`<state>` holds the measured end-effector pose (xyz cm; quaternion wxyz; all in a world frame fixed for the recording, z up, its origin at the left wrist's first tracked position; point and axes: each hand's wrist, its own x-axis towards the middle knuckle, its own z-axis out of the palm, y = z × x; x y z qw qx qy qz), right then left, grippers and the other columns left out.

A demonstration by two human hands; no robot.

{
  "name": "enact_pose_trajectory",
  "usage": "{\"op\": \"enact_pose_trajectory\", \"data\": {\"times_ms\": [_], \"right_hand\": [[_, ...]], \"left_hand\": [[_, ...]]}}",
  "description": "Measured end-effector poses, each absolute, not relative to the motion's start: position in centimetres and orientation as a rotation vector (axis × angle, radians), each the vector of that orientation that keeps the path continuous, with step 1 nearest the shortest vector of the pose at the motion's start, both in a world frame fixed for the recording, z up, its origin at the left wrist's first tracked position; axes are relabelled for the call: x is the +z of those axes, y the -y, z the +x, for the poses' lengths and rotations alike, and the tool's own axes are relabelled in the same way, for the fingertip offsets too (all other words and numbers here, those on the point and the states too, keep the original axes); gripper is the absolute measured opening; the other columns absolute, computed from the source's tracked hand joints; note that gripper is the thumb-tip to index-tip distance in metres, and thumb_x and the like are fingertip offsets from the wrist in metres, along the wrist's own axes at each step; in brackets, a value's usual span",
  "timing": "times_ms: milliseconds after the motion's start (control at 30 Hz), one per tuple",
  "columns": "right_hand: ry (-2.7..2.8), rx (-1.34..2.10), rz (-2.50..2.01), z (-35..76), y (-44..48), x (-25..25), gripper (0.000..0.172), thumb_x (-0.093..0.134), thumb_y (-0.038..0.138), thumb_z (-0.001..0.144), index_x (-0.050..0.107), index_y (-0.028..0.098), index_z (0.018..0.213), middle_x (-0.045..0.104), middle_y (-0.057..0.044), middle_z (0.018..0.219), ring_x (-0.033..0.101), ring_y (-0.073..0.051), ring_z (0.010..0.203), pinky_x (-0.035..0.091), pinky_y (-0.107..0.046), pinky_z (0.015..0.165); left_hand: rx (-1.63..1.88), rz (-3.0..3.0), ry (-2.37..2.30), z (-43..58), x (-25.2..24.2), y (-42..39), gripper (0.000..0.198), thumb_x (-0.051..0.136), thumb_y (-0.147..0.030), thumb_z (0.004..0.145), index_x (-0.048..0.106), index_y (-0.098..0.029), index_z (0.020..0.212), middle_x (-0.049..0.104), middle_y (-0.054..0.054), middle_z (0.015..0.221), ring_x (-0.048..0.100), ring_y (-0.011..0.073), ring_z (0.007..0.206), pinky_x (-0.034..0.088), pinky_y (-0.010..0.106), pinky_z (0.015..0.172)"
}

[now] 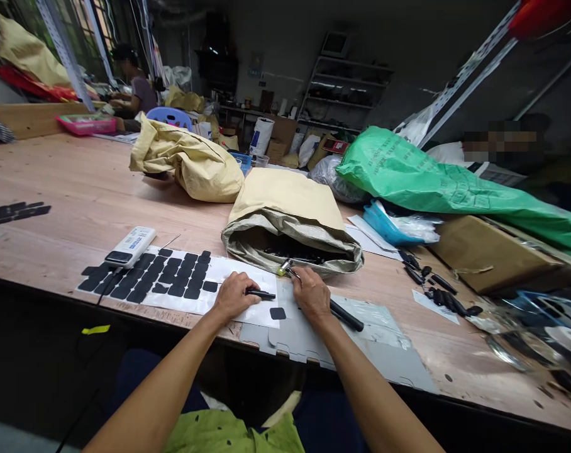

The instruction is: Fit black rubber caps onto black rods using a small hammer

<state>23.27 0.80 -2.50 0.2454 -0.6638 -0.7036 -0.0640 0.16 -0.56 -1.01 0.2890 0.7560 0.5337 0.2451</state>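
Note:
In the head view, my left hand is closed around a short black rod-like piece, low over a white sheet. My right hand grips a small hammer, its black handle sticking out behind the wrist. The hammer's metal head, with a yellow-green end, is up and left of my fingers. Rows of black rounded-square pads lie on the sheet, and a single pad is near its right end. Just beyond my hands, a tan woven sack lies with its mouth toward me, dark pieces inside.
A white handheld device rests on the pads at left. Grey board covers the table's front edge. Black handle-like pieces, a cardboard box and a green sack are at right. Another person sits far left.

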Motion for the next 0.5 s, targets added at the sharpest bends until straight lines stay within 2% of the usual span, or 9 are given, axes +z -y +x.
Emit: {"op": "enact_pose_trajectory", "data": {"times_ms": [200,367,500], "right_hand": [[1.901,-0.292,-1.828,22.9,-0.9,-3.6,0.023,0.053,0.02,0.088,0.066,0.021,0.107,0.063,-0.004,0.095,0.051,-0.017,0.086,0.035,-0.028,0.08],[1.906,-0.374,-1.881,22.7,-0.9,-3.3,0.02,0.054,0.023,0.088,0.066,0.02,0.103,0.061,-0.004,0.09,0.048,-0.018,0.084,0.029,-0.031,0.079],[1.919,-0.363,-1.872,22.6,-0.9,-3.2,0.02,0.053,0.021,0.087,0.066,0.019,0.103,0.061,-0.005,0.09,0.047,-0.019,0.084,0.028,-0.031,0.078]], "left_hand": [[0.697,2.075,-1.338,-0.1,-0.6,0.6,0.016,0.057,-0.027,0.086,0.069,-0.021,0.095,0.061,0.004,0.093,0.051,0.0225,0.094,0.041,0.037,0.086],[0.848,1.959,-1.062,-0.8,2.0,6.3,0.019,0.047,-0.026,0.091,0.062,-0.021,0.102,0.063,0.005,0.1,0.053,0.022,0.097,0.042,0.036,0.088],[0.47,1.931,-0.8,-1.2,1.1,12.4,0.017,0.057,-0.028,0.086,0.067,-0.028,0.1,0.067,-0.001,0.093,0.059,0.018,0.087,0.043,0.029,0.085]]}}
